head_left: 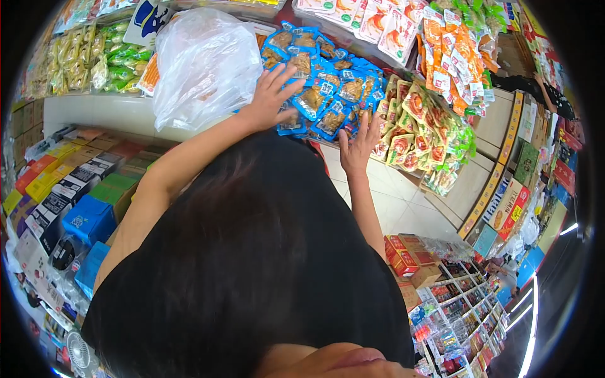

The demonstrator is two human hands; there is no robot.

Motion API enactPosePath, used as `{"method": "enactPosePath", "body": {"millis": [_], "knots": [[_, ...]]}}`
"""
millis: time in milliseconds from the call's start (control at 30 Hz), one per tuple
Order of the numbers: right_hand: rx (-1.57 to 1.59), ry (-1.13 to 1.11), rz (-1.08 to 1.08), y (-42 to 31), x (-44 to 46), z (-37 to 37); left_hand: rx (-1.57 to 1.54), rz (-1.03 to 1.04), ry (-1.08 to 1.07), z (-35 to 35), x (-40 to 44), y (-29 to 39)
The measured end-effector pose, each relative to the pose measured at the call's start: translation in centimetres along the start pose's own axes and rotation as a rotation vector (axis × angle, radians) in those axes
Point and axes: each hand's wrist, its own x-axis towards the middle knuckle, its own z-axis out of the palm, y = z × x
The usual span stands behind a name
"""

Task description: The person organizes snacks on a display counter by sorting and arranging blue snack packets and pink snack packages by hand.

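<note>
Head: packets [312, 99] seemingly beneath left hand [272, 96]

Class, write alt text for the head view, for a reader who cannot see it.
At a shop display, a person's open left hand and right hand spread over piled blue food packets, between a translucent white plastic bag and packets of reddish food.

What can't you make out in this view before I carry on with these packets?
From the head view:
- Under the left hand: the palm and fingers cover the blue packets there.
- Right hand contact: a single view from above doesn't settle whether it touches anything.
- White plastic bag: its cloudy folds hide any contents.
- Small print on the blue packets: too small.
- Goods on the grid shelves: too small.
</note>
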Motion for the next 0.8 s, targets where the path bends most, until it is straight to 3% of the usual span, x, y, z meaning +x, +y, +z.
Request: {"method": "enactPosePath", "body": {"millis": [233, 533, 733, 800], "knots": [[-0.048, -0.075, 0.047, -1.7, 0.0, 1.9, -0.207, 0.019, -0.153, 1.6, -1.5, -1.1], [-0.226, -0.084, 0.097, -1.9, 0.7, 3.8, 0.063, 0.074, -0.135, 2.3, -0.7, -0.8], [-0.18, -0.045, 0.079, -3.0, 0.2, 2.8, -0.045, 0.097, -0.159, 0.0, -0.7, -0.7], [-0.177, -0.038, -0.034, -3.8, 0.0, 2.5, -0.068, 0.075, -0.173, -0.7, -1.3, -1.1]]}}
